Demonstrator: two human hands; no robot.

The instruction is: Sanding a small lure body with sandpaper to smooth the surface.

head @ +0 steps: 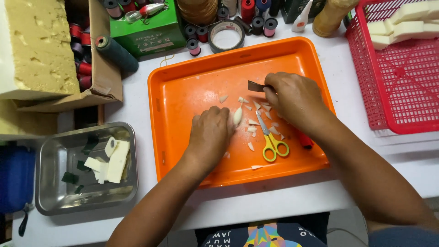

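My left hand rests inside the orange tray and pinches a small white oval piece against the tray floor. My right hand grips a thin dark blade whose tip sticks out to the left, just above the white piece. Several pale shavings lie scattered between the hands. Yellow-handled scissors lie shut in the tray below my right hand.
A steel pan at the left holds white and dark green offcuts. A red basket at the right contains white blocks. Thread spools, a tape roll, a green box and a yellow foam slab line the back.
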